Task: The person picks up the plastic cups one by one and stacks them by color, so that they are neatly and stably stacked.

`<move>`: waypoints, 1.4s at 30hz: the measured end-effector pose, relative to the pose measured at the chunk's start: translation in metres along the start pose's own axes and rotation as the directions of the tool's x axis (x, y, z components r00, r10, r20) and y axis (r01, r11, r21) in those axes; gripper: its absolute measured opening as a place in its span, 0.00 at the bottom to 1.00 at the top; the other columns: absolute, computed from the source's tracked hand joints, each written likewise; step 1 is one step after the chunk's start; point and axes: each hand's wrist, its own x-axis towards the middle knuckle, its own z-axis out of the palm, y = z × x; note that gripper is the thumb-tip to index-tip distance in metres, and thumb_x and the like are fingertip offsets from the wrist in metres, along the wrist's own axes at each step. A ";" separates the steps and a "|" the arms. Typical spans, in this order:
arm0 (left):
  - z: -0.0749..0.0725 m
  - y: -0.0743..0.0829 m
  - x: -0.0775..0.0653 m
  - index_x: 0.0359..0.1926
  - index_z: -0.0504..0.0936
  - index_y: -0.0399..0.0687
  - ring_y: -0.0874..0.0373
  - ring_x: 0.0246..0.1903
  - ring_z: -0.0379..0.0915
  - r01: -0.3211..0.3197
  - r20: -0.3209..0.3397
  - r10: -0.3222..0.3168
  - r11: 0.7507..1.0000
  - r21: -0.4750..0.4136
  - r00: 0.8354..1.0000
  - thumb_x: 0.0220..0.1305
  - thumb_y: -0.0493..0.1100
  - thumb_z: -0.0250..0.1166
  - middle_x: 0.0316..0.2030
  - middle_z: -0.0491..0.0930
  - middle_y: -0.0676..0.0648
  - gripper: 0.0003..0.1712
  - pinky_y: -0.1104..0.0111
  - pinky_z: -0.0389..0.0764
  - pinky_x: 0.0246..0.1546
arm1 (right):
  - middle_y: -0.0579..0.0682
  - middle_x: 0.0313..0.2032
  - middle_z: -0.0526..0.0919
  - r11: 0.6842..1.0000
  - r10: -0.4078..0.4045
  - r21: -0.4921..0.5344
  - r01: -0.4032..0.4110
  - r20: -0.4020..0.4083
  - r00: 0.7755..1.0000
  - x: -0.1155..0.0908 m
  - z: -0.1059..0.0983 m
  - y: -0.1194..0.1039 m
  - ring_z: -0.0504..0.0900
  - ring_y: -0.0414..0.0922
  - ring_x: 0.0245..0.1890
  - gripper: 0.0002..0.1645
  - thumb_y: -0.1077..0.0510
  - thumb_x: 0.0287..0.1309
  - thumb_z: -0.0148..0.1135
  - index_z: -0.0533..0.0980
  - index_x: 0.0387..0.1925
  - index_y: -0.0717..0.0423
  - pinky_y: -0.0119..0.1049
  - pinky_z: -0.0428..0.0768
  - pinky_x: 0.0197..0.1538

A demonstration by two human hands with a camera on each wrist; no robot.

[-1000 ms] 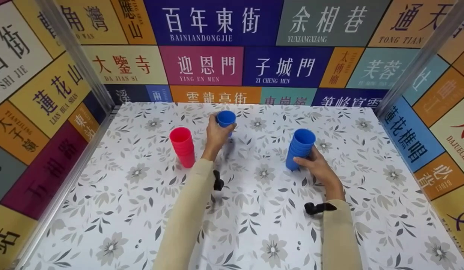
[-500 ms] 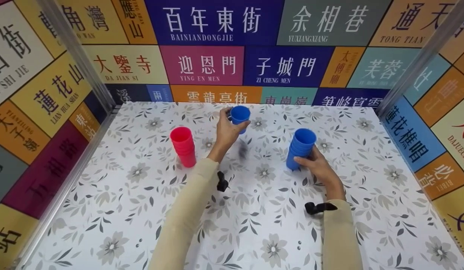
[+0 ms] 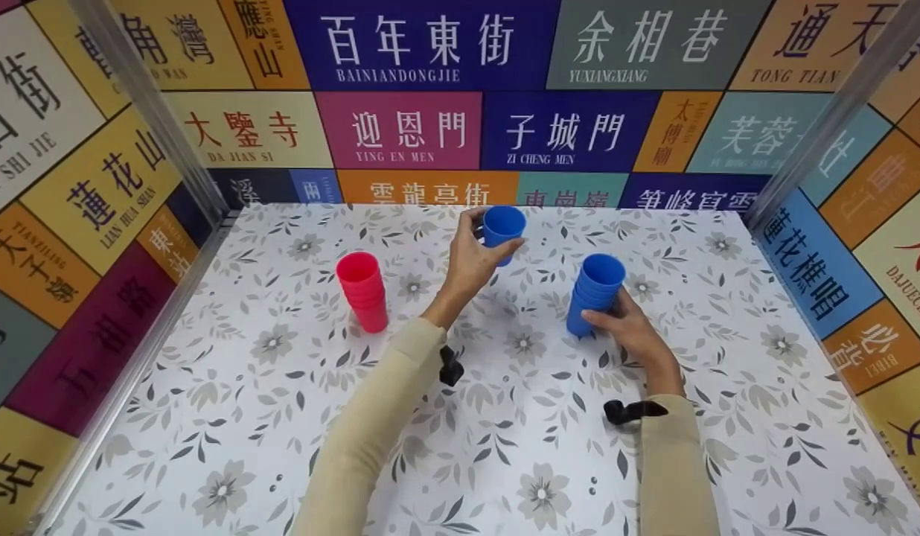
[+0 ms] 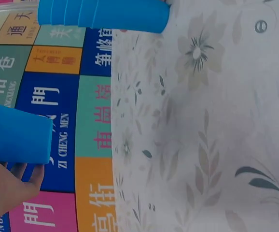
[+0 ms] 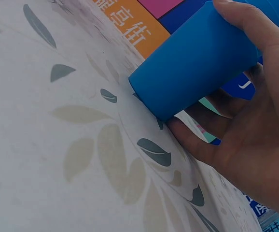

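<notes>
My left hand [image 3: 471,257] grips a blue cup [image 3: 503,227], mouth up, in the air above the far middle of the table. In the left wrist view that cup [image 4: 19,135] shows at the left edge, clear of the tabletop. My right hand [image 3: 635,331] holds the lower part of a stack of blue cups [image 3: 600,283], thumb on the near side. The right wrist view shows the stack's bottom cup [image 5: 192,63] at the table, with fingers [image 5: 192,140] around it. To the left, a stack of red cups [image 3: 363,294] stands upright, touched by neither hand.
A white tablecloth [image 3: 497,447] with grey flowers and leaves covers the table. Colourful panels [image 3: 400,130] with Chinese writing rise behind and at both sides. Clear edge strips [image 3: 155,112] run along the corners. A black wrist strap [image 3: 635,411] sits on the right sleeve.
My left hand has carried the blue cup to the right and slightly farther back, toward the blue stack. The right hand, its stack and the red stack stay where they were.
</notes>
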 end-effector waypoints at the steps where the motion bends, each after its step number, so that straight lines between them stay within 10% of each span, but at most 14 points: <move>1: 0.002 0.002 -0.001 0.67 0.64 0.44 0.48 0.63 0.72 -0.011 0.003 0.011 1.000 0.001 1.000 0.53 0.47 0.78 0.63 0.74 0.40 0.45 0.56 0.77 0.63 | 0.64 0.76 0.55 1.000 0.000 0.000 0.000 0.000 1.000 0.000 0.000 0.000 0.53 0.60 0.78 0.54 0.57 0.64 0.66 0.44 0.80 0.53 0.55 0.48 0.80; 21: 0.040 0.058 -0.017 0.68 0.68 0.47 0.52 0.59 0.74 -0.105 0.103 0.112 0.992 -0.074 0.988 0.55 0.49 0.75 0.61 0.74 0.43 0.42 0.64 0.81 0.54 | 0.63 0.76 0.55 1.000 -0.016 0.022 0.015 0.031 0.999 0.001 -0.001 -0.001 0.54 0.60 0.77 0.53 0.57 0.64 0.65 0.43 0.80 0.51 0.58 0.51 0.79; 42: 0.074 0.079 -0.024 0.69 0.68 0.50 0.58 0.58 0.73 -0.107 0.216 0.128 0.988 -0.109 0.968 0.55 0.48 0.76 0.62 0.73 0.45 0.43 0.72 0.80 0.51 | 0.60 0.78 0.53 0.999 -0.039 0.037 0.037 0.049 0.998 0.001 -0.002 0.000 0.51 0.58 0.79 0.54 0.57 0.65 0.65 0.42 0.80 0.46 0.57 0.49 0.79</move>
